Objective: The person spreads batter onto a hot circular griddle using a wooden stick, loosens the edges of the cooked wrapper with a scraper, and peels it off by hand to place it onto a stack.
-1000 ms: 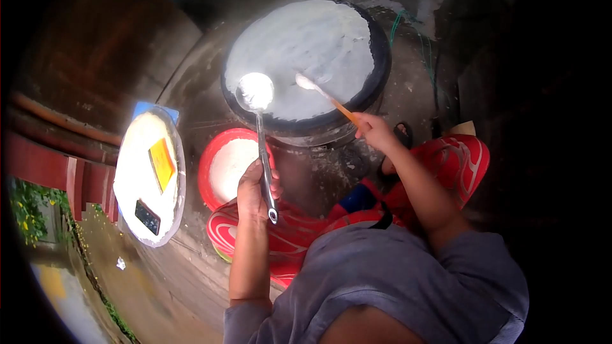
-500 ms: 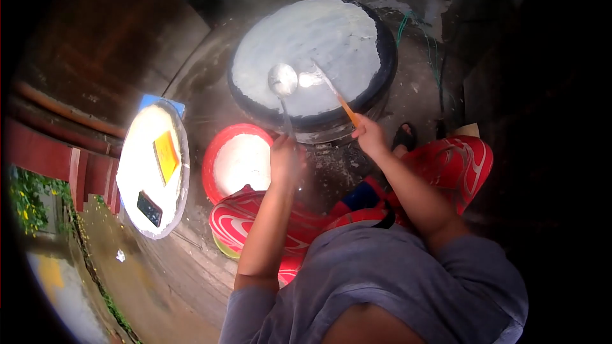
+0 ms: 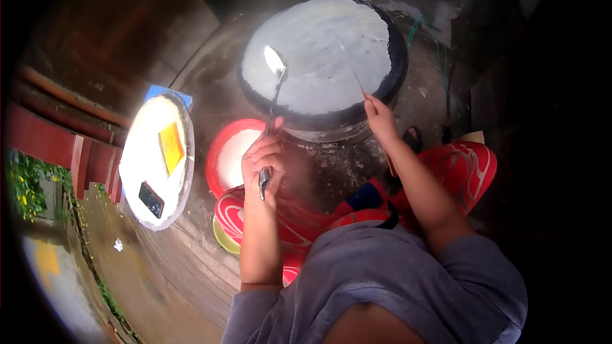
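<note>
My left hand is closed around the handle of a long metal ladle. The ladle's bowl is tilted and shines brightly over the left part of a wide round cooking surface with a dark rim. A thin white layer of batter covers most of that surface. My right hand grips a long thin spatula, seen nearly edge-on, its tip over the right side of the layer. I cannot tell whether the tip touches it. Beside my left hand stands a red basin of white liquid.
At the left, an oval tray covered in white carries a yellow rectangular item and a dark phone. Green cord lies right of the cooking surface. Steam hazes the far side. My knees, in red patterned cloth, flank the work.
My left hand has turned over and moved left, tilting the ladle and lifting its bowl up the view. The spatula has turned edge-on as my right hand shifted slightly right and up.
</note>
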The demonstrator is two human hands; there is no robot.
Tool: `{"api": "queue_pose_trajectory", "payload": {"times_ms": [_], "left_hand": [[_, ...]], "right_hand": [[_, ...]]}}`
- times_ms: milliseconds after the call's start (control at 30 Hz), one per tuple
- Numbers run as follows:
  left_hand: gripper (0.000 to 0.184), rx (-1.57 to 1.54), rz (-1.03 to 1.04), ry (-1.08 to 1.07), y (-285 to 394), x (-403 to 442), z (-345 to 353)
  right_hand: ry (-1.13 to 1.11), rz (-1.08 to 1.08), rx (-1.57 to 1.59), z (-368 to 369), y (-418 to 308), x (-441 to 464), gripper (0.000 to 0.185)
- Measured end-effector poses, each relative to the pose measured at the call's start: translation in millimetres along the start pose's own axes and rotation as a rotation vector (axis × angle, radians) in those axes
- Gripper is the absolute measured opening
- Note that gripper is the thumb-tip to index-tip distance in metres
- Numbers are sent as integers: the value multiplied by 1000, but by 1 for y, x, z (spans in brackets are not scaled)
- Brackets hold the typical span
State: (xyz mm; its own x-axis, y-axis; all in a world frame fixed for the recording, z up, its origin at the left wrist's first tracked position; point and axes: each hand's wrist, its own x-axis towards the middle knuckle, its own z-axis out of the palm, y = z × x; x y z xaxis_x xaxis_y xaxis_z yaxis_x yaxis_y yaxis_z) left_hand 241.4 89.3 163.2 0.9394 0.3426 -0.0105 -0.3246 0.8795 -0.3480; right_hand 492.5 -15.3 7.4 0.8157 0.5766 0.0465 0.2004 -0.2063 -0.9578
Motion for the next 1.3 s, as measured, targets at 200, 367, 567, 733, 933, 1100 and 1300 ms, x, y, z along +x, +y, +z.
{"api": "queue_pose_trajectory", "payload": {"times_ms": [200, 367, 567, 733, 933, 1100, 1300], "left_hand": [[42, 348, 120, 128, 46, -56, 32], [36, 600, 373, 591, 115, -123, 18], [24, 481, 288, 728, 181, -173, -53], [23, 816, 398, 946, 165, -155, -85], [31, 872, 471, 788, 169, -169, -111], [31, 880, 514, 801, 161, -169, -118], [31, 891, 532, 799, 158, -166, -125]], "right_hand": [[-681, -280, -194, 7, -29, -64, 33], [-107, 231, 92, -42, -1, -4, 34], [102, 237, -337, -92, 9, 30, 43], [29, 411, -103, -92, -11, 40, 48], [68, 250, -440, -82, 31, 69, 39], [78, 179, -425, -82, 7, 40, 35], [25, 542, 120, -97, -5, 22, 35]]}}
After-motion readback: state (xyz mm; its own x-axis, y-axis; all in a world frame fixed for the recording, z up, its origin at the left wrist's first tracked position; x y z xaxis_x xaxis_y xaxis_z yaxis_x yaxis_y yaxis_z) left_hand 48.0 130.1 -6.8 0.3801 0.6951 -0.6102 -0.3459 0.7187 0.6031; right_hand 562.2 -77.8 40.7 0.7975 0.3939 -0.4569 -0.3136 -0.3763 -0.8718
